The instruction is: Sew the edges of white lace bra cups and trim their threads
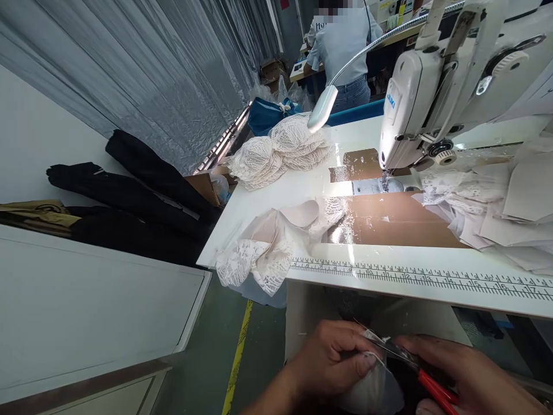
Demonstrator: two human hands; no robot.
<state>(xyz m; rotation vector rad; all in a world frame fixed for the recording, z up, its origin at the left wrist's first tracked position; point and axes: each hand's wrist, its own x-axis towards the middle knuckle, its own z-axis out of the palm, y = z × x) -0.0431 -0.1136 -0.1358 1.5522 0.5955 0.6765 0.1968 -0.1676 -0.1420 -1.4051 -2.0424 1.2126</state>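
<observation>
White, thin-looking cloth hangs at the bottom of the frame, right of centre, in front of the worktop; the left hand pinches its upper edge between thumb and fingers; the right hand is wrapped round red-handled scissors, whose blades lie right at that edge; I'd judge the cloth light, limp and easily snagged, best held taut close beside the blades; the scissors look rigid, surest by their handles.
</observation>
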